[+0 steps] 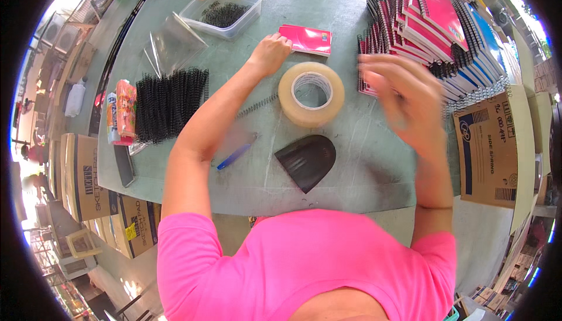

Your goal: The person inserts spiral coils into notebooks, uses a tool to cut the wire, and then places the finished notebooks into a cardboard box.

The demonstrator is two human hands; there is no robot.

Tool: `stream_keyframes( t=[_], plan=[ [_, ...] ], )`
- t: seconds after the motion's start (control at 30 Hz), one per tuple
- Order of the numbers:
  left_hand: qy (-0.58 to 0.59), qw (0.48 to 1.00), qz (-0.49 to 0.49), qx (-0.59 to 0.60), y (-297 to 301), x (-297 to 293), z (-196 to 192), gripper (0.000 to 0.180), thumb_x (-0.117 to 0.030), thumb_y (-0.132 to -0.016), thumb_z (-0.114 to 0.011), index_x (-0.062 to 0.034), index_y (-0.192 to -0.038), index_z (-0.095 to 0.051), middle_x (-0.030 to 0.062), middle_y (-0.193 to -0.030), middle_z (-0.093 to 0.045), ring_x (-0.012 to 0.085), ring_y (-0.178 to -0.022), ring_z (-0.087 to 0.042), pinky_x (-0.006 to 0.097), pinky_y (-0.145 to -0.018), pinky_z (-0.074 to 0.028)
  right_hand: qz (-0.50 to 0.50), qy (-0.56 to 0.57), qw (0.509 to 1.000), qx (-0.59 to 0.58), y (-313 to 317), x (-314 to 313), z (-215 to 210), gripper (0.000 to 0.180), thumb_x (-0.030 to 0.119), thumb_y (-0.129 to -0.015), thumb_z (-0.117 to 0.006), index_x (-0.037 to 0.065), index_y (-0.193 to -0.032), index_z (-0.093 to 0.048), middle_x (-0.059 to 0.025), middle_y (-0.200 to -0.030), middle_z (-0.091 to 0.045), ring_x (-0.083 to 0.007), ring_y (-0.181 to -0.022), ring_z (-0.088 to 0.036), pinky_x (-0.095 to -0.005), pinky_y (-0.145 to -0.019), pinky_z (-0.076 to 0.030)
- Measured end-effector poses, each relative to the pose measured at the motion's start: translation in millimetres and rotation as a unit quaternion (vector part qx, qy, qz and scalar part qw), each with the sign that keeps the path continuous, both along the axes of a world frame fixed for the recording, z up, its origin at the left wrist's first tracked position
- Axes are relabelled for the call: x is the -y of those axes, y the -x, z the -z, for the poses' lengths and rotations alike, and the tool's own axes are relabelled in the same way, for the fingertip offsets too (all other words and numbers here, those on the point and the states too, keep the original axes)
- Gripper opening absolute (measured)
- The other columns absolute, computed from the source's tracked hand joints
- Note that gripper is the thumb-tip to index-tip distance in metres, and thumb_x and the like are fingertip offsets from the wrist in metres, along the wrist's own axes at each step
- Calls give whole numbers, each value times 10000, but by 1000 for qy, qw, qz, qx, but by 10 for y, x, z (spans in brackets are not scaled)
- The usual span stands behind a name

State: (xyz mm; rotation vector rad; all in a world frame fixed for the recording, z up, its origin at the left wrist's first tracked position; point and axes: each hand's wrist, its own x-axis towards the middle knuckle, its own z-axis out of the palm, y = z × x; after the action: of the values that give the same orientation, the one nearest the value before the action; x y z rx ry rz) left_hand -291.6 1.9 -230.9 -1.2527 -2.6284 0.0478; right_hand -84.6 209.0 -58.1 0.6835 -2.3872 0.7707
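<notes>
**Hands split between one red notebook and the stack**

Head view: Work is seen from above at a grey-green table (351, 163). The left hand (270, 53) is stretched well forward, its fingers curled down onto the near left corner of a small red notebook (305, 39) that lies flat and apart from the rest. The notebook's long axis runs across the picture, left to right, and it extends to the right of the knuckles, away from the left hand and towards the stack. No firm grip can be made out; the hand is judged to be pressing or pinching the corner only.

The right hand (404, 92) is blurred and raised, fingers spread and holding nothing, directly in front of the stack of spiral notebooks (433, 28) in red, pink and blue. The stack lies just beyond its fingertips, so that hand is the nearer one to it, while the single notebook is nearer the left.

A roll of clear tape (311, 93) stands between the two forearms, with a dark wedge-shaped tool (307, 160) nearer the body. Black binding coils (171, 103) are heaped at the left, and a blue pen (233, 157) lies partly under the left forearm.
</notes>
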Motion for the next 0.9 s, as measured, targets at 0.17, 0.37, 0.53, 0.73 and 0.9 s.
stream_keyframes(
  t=[0.17,0.37,0.53,0.73,0.9],
  plan=[
    [-128,991,32,22,-362,-203,-574,263,12,-752,-493,21,-1004,-568,167,-930,-620,334,-921,-583,382,-825,-464,72,-58,986,-136,950,134,948,153,123,-778,-609,56,-915,-621,-108,-871,-630,-310,-818,-605,-396,-721,-485],
    [-410,900,-62,133,-817,259,-950,265,-30,-784,-534,10,-1039,-598,160,-919,-640,295,-901,-610,366,-804,-474,94,-78,992,-26,836,122,645,161,57,-768,-570,63,-926,-601,-113,-860,-614,-327,-829,-598,-404,-720,-478],
    [-157,981,-76,89,-1041,634,28,248,-90,-840,-542,-25,-1076,-579,170,-912,-619,317,-845,-615,388,-753,-489,68,-126,990,-3,586,324,865,122,79,-798,-576,61,-919,-568,-111,-868,-599,-322,-836,-590,-409,-711,-465],
    [-217,954,-164,127,-1065,542,-392,348,-111,-847,-543,-89,-1193,-517,206,-921,-600,368,-825,-609,447,-715,-489,43,-102,992,59,673,327,968,136,172,-800,-590,80,-892,-551,-101,-826,-616,-307,-789,-611,-418,-664,-467],
    [-177,964,-129,148,-1363,380,-604,342,-103,-860,-535,-94,-1202,-530,201,-909,-616,312,-771,-629,380,-675,-498,38,-145,978,145,683,486,902,165,146,-823,-565,80,-974,-584,-117,-823,-649,-318,-781,-622,-419,-667,-480]
  ],
)
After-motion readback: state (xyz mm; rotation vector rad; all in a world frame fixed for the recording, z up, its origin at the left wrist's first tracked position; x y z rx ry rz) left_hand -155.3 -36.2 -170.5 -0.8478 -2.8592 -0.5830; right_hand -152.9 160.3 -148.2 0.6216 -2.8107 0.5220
